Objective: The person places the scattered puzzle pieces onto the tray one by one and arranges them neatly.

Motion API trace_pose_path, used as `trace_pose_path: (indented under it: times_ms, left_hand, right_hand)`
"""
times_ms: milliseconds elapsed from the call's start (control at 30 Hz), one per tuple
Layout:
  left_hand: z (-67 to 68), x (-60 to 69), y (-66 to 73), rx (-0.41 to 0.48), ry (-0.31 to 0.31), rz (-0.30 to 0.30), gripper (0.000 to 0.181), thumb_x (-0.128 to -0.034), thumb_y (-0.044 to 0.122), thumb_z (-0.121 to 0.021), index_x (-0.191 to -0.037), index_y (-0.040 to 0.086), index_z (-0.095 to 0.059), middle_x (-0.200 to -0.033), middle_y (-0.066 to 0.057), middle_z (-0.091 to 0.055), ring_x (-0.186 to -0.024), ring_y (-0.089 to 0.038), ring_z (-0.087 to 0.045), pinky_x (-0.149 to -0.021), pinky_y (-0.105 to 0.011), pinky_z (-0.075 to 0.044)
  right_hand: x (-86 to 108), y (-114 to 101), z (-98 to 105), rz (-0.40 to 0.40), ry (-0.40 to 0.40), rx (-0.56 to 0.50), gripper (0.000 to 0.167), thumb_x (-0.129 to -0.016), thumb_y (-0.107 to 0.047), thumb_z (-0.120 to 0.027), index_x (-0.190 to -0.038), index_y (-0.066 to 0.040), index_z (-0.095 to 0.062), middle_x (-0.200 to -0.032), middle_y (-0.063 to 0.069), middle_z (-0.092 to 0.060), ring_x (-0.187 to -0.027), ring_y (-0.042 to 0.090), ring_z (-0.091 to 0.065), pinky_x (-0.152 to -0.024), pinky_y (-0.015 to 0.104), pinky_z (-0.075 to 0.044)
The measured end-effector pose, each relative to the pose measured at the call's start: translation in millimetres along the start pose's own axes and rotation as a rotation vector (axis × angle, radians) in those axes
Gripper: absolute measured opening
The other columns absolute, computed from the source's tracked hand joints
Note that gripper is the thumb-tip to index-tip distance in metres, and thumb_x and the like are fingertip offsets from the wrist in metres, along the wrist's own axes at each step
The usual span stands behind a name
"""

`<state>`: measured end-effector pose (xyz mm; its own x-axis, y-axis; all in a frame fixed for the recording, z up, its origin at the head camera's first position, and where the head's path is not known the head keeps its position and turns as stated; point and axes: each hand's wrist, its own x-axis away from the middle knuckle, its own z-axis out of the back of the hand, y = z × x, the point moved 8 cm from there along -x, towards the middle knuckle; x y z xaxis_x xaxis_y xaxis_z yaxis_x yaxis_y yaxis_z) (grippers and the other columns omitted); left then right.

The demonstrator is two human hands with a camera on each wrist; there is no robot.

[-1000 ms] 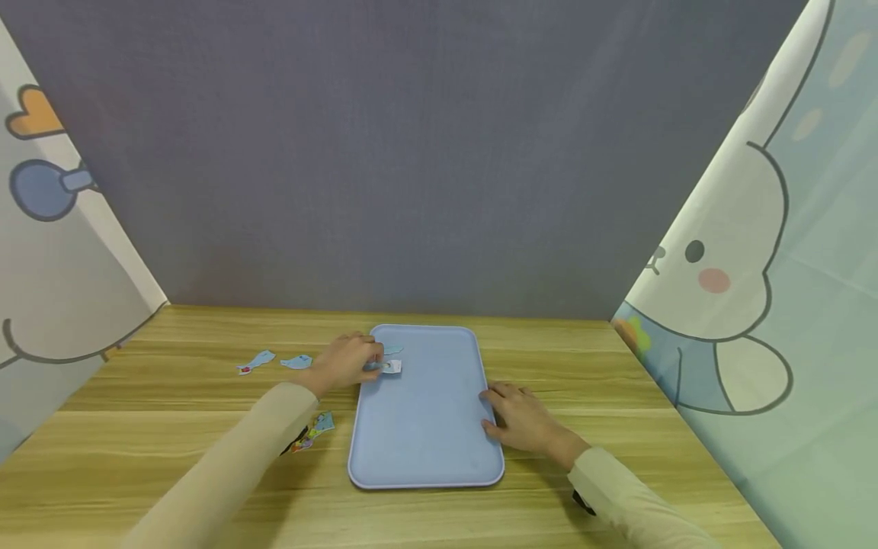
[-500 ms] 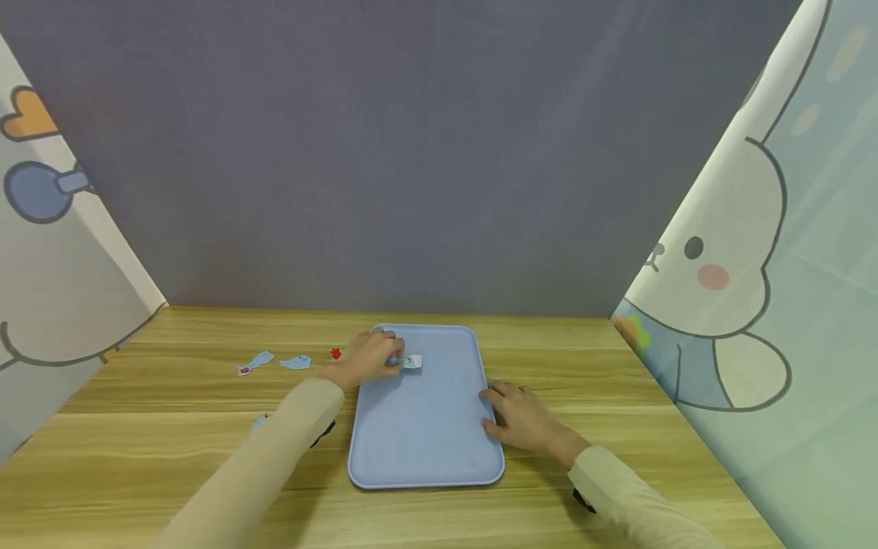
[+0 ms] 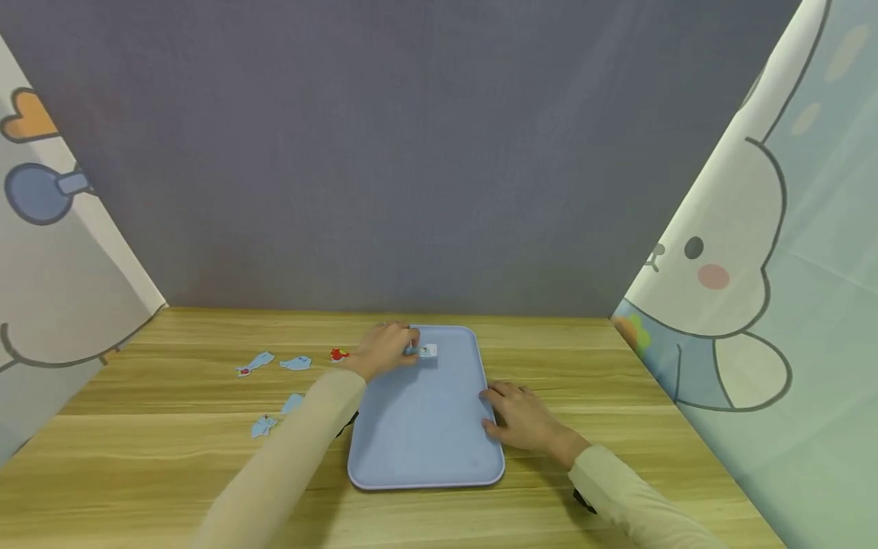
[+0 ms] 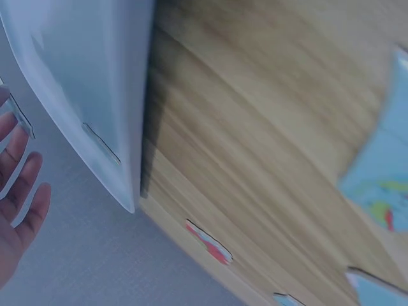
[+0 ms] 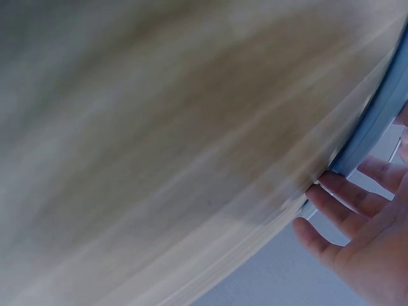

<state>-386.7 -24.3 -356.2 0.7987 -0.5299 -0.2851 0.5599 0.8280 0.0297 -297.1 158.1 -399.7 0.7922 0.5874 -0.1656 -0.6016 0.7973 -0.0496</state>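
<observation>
While my left hand [image 3: 384, 349] pinches a small printed cutout [image 3: 430, 351] between thumb and fingers, its free end juts out to the right of them, over the far part of the pale blue tray [image 3: 425, 442]. My right hand [image 3: 524, 422], fingers spread, rests its fingertips on the tray's right rim. Just left of my left hand, a red cutout [image 3: 339, 355] lies on the wooden surface [image 3: 583, 358]; farther left are four light-blue cutouts [image 3: 296, 363].

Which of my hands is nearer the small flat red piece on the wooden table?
Left. Your left hand is over the light blue rectangular tray, just right of the small red piece; your right hand is farther, at the tray's right edge.
</observation>
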Motion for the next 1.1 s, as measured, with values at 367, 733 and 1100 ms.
trace_pose_path:
  times_ms: [367, 733, 1100]
  left_hand:
    - [-0.3, -10.9, 6.7, 0.019, -0.004, 0.046, 0.017, -0.0807, 0.029, -0.067, -0.091, 0.016, -0.065, -0.088, 0.001, -0.063, -0.076, -0.015, -0.056, -0.066, -0.033, -0.049]
    - [-8.0, -22.8, 8.7, 0.056, 0.001, 0.069, 0.016, -0.0811, 0.027, -0.067, -0.09, 0.014, -0.065, -0.091, 0.0, -0.065, -0.082, -0.017, -0.057, -0.075, -0.035, -0.049]
    - [-14.7, -28.5, 8.1, 0.01, 0.024, 0.094, 0.015, -0.0813, 0.028, -0.067, -0.09, 0.016, -0.066, -0.093, -0.001, -0.066, -0.086, -0.02, -0.059, -0.077, -0.036, -0.049]
  right_hand:
    - [0.3, -0.9, 1.8, -0.007, 0.004, -0.002, 0.044, -0.085, -0.032, -0.06, -0.119, -0.005, -0.056, -0.124, 0.017, -0.054, -0.117, 0.032, -0.05, -0.091, 0.053, -0.043]
    - [-1.5, 0.4, 0.1, -0.011, 0.005, -0.006, 0.045, -0.085, -0.033, -0.06, -0.12, -0.005, -0.056, -0.125, 0.015, -0.054, -0.117, 0.03, -0.05, -0.091, 0.053, -0.042]
    - [-1.7, 0.9, -1.4, -0.013, -0.001, -0.011, 0.045, -0.085, -0.033, -0.06, -0.119, -0.005, -0.056, -0.125, 0.015, -0.054, -0.117, 0.031, -0.05, -0.09, 0.053, -0.043]
